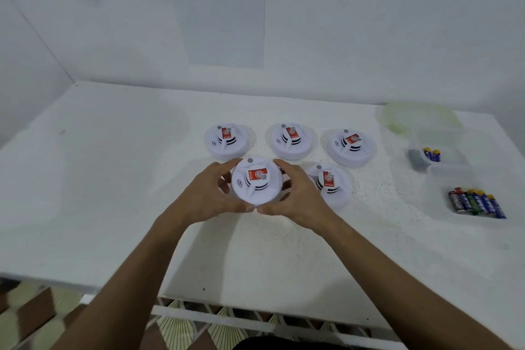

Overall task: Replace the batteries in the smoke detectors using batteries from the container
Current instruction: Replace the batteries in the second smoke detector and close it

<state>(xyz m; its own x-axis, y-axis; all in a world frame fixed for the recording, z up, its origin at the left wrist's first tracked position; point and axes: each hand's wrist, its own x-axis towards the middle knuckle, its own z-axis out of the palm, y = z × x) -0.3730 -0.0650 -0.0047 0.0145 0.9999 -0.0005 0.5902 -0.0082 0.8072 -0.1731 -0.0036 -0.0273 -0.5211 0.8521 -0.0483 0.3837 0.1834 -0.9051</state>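
Dim, bluish cast; overall soft blur; edges bowed.

Five smoke detectors (257, 180) sit on the white table (113, 179): three in a row behind the held one, one just to its right. Right of the detectors are two clear containers: the farther container (437, 150) holds two blue batteries (432, 154) (plus one grey cylinder), the nearer container (468, 196) about six batteries (477, 203). One greenish lid (417, 118) lies behind them.

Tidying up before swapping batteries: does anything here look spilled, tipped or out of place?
Nothing stands out. Both hands grip one smoke detector; four others sit upright, and the batteries lie inside their clear containers.
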